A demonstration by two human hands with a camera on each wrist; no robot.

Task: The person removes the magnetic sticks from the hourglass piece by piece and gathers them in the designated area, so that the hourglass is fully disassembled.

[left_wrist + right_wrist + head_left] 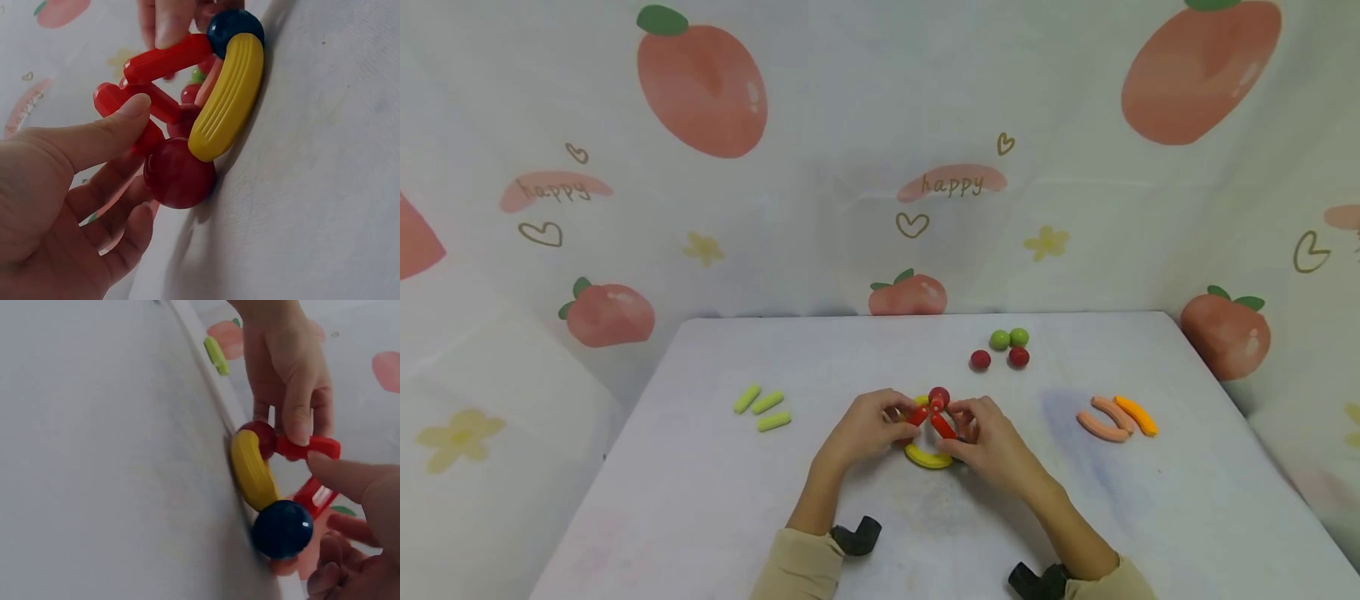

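Between both hands, at mid-table, stands a small frame of toy balls and rods. Its base has a curved yellow rod [228,100] joining a dark red ball [179,173] to a dark blue ball [282,529]. Short red rods lean up from the balls towards the middle. My left hand [876,425] pinches the left red rod [919,414], thumb on its near side. On the other side, my right hand [992,442] pinches the right red rod [943,427] above the blue ball. Another red ball [938,397] shows at the far side. Fingers partly hide the joints.
Light green rods [767,403] lie to the left on the white table [685,500]. At the back right are red balls [981,360] and green balls [1000,340]. Further right lie pinkish curved rods [1101,427] beside an orange one [1136,416].
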